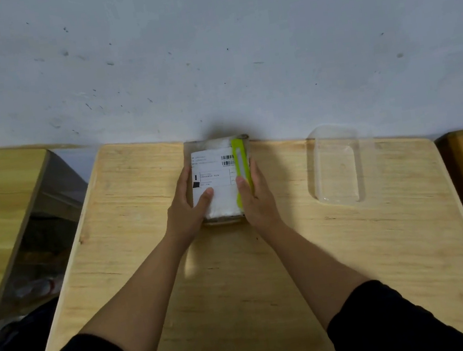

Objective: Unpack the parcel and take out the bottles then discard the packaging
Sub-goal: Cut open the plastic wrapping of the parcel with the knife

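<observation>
Both hands are on the parcel (219, 181) now, one at each side. It sits at the far edge of the wooden table (238, 278), roughly midway along that edge and close against the wall (206, 45). The parcel is wrapped in white with a clear outer film, and a shipping label (211, 167) with barcodes faces up. The left hand (188, 208) grasps the parcel's left side, thumb lying across the white top, fingers wrapped down the side. The right hand (256, 198) clasps the right side, and its thumb presses down on a lime-green cutter (241, 171) that lies lengthwise along the parcel's right edge, pinning it to the top. Whether the parcel is lifted or resting on the table, I cannot tell. Over to the right, near the far edge, a clear plastic tray (336, 165) sits apart from the parcel. Black sleeves (393, 322) cover both forearms near the table's front edge.
</observation>
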Available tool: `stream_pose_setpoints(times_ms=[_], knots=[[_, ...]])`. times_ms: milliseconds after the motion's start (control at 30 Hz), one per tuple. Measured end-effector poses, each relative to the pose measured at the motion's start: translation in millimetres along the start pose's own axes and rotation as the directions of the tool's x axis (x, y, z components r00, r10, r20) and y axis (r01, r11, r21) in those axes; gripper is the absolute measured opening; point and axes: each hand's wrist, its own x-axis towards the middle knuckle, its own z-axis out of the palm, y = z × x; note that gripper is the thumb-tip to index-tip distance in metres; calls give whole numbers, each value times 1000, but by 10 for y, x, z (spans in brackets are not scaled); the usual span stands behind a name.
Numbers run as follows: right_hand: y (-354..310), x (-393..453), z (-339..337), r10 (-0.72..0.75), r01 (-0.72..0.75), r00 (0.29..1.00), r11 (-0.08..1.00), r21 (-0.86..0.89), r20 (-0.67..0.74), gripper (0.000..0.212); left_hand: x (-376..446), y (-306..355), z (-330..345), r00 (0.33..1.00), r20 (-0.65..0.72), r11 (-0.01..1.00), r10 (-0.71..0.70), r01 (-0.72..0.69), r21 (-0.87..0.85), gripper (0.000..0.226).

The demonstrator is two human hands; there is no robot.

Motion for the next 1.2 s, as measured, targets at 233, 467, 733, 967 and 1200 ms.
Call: stream_pose_setpoints(times_ms=[233,467,733,967,1200], knots=[[18,-901,141,67,-66,996,998,13,-58,57,-774,-140,-195,999,52,1000,-16,15,28,67],[151,-1769,417,90,-93,990,995,-24,-109,56,-1470,-497,-435,994,106,997,26,-33,66,66],[168,-1930,473,64,-100,983,974,-204,-172,55,-1620,-570,-473,987,159,995,25,-39,90,70],[86,-1901,378,25,-96,929,980,-177,-368,39,-1568,-547,-470,986,137,985,90,-108,135,72],[-23,-1796,128,47,-59,987,996,-69,-153,64,-1333,-458,-381,989,97,972,108,-125,198,73]])
